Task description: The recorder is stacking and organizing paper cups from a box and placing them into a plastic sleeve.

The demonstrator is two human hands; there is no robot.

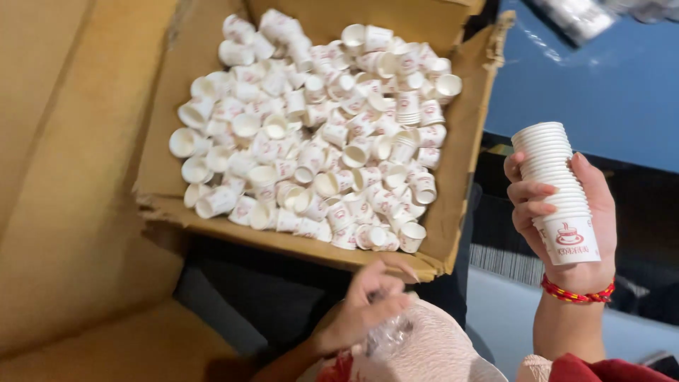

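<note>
My right hand (566,212) holds up a tall stack of nested white paper cups (555,177) with a red printed mark, rims pointing away from me. A red and yellow thread band circles that wrist. My left hand (364,308) is low at the near edge of the cardboard box (163,120), fingers pinched on a crumpled clear plastic bag (392,332) against pale pink cloth. The box holds a loose heap of many small white paper cups (318,134) lying at all angles.
Large brown cardboard flaps (64,177) fill the left side. A blue surface (608,92) lies at the upper right, with a clear plastic wrapper (580,18) on its far edge. Dark floor and a pale ledge (495,304) sit below my right hand.
</note>
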